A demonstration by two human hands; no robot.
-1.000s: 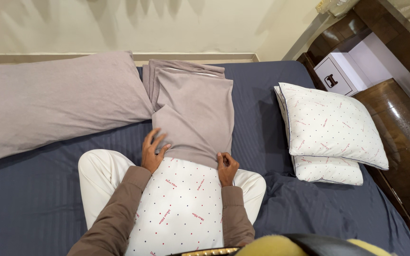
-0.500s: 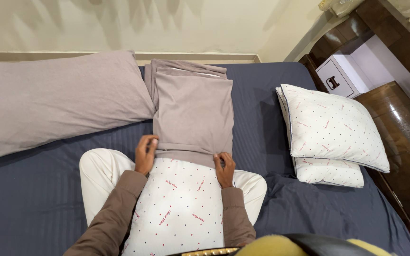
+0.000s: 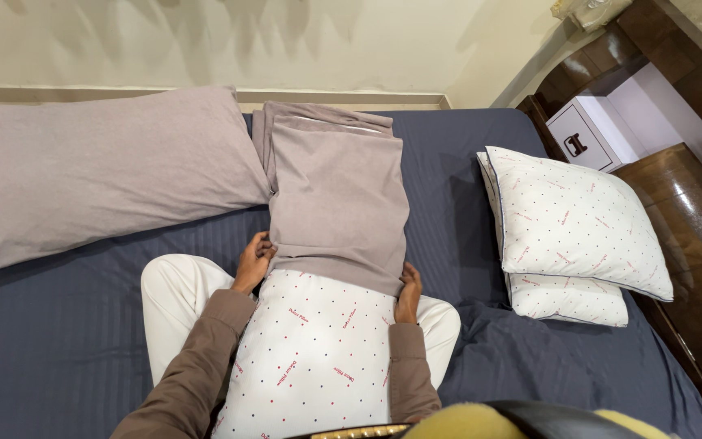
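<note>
A white dotted pillow (image 3: 310, 358) lies lengthwise on my lap, its far end inside a mauve pillowcase (image 3: 339, 199). My left hand (image 3: 253, 262) grips the left corner of the pillowcase opening beside the pillow. At the right corner of the same opening, my right hand (image 3: 409, 286) pinches the case edge. More folded mauve cloth (image 3: 322, 118) lies under the far end of the case.
A long mauve-cased pillow (image 3: 99, 171) lies at the left on the dark blue bed sheet (image 3: 58, 341). Two white dotted pillows (image 3: 574, 219) are stacked at the right. Past the bed's right edge stand a white box (image 3: 582, 134) and dark wooden furniture (image 3: 684, 195).
Both hands have shifted to the sides of the pillowcase opening; the right hand moved outward to the right corner, and the case edge now sits slightly lower over the pillow.
</note>
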